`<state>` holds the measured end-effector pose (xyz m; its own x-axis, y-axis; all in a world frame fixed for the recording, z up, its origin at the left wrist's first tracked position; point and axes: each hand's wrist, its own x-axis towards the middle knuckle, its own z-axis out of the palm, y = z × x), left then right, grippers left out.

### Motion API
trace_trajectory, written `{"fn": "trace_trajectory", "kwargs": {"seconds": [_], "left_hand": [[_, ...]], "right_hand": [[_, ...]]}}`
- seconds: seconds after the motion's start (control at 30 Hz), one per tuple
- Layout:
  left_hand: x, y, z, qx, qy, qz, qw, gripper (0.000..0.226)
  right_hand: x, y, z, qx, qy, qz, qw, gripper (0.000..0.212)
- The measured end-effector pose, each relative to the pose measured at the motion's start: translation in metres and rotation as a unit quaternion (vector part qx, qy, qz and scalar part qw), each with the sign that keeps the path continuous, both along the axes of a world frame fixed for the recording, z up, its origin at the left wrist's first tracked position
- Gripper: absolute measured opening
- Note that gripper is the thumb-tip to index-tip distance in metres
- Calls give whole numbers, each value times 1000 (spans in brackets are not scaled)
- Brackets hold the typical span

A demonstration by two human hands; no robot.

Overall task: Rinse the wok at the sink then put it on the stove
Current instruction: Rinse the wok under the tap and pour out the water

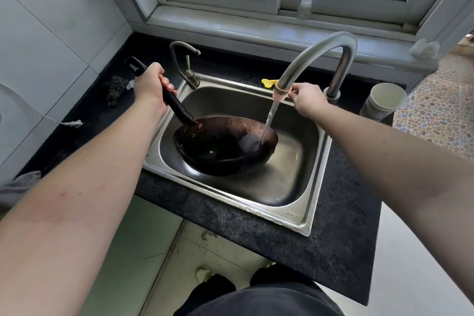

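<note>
A dark wok (225,146) lies tilted inside the steel sink (311,202), its black handle rising up and to the left. My left hand (150,82) grips that handle. My right hand (306,100) holds the spout end of the tall curved faucet (307,59) with its fingers. A stream of water (269,118) runs from the spout onto the wok's right inner wall. No stove is in view.
A smaller second tap (187,64) stands at the sink's back left. A dark scouring pad (115,90) and a cord plug (73,123) lie on the black counter at left. A white cup (383,101) stands right of the faucet. A yellow item (268,82) sits behind the sink.
</note>
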<state>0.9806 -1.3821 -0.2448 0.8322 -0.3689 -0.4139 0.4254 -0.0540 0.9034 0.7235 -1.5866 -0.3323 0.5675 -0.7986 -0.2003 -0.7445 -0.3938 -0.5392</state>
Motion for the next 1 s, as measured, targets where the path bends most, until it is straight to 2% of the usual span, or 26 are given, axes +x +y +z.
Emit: {"fn": "trace_trajectory", "kwargs": {"seconds": [0.5,1.0], "left_hand": [[-16,11,-6,-9,-21,-13,1000,31],[-60,-3,-4,-18,-41,-29,999,20]], "right_hand": [[-1,1,0,1,-5,-1,1000,22],[0,1,-1,13,-7,-8,1000,21]]}}
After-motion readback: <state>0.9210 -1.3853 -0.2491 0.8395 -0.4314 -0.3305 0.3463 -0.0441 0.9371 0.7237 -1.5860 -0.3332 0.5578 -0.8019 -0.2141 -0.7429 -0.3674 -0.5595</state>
